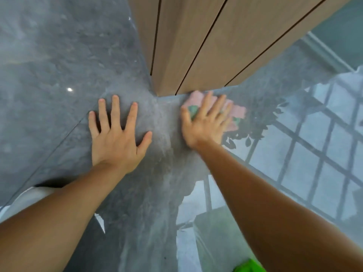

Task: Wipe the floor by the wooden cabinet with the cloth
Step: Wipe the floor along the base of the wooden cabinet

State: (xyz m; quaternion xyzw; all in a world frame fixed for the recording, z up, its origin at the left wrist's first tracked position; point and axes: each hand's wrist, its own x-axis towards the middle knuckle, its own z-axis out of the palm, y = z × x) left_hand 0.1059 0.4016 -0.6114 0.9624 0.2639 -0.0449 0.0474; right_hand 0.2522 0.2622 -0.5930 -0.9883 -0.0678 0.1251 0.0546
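Your right hand (206,122) lies flat, fingers spread, pressing the pink and green cloth (235,111) onto the grey floor (59,65), right against the foot of the wooden cabinet (206,46) on the far side. Your left hand (117,138) rests open and empty on the floor, left of the cloth.

No readable text, label, brand, number or sign appears anywhere on the floor (59,55), wooden cabinet (206,46) or cloth (238,111)
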